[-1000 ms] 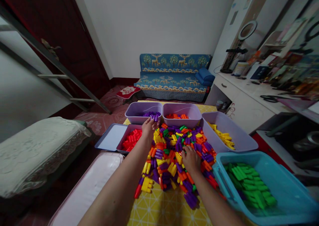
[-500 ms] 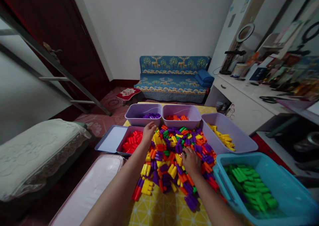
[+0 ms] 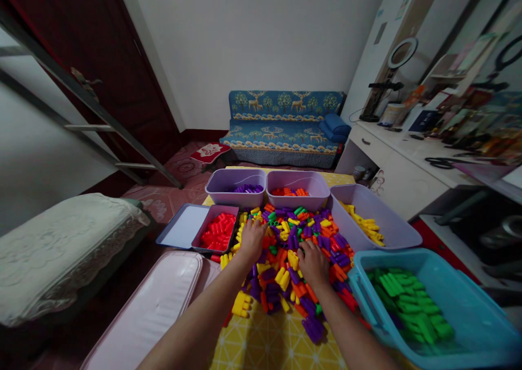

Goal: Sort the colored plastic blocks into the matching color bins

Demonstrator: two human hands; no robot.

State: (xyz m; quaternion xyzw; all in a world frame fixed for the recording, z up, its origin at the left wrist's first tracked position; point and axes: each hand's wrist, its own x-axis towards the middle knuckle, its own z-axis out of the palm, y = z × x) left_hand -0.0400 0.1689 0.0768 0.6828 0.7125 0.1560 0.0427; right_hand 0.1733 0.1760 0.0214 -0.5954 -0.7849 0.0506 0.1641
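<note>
A mixed pile of plastic building blocks (image 3: 281, 277) in red, orange, yellow, purple and green covers the middle of the table. My left hand (image 3: 252, 240) lies over the pile's left part, palm down, fingers apart and touching blocks; nothing shows in its grasp. My right hand (image 3: 314, 261) rests at the pile's centre right, beside a yellow block (image 3: 293, 259). Its fingers are bent and slightly apart, with their tips partly hidden among the blocks. Left of the pile, a box (image 3: 196, 242) contains red blocks (image 3: 219, 231).
Behind the pile are a lilac bin (image 3: 234, 198) with purple blocks and another lilac bin (image 3: 297, 201) with orange ones. To the right are a lilac bin (image 3: 397, 239) of yellow blocks and a blue tub (image 3: 365, 299) of green ones. A pink lid (image 3: 150, 299) lies at left.
My left hand has moved right and toward me, from beside the red blocks' box down onto the pile. My right hand stays in nearly the same spot.
</note>
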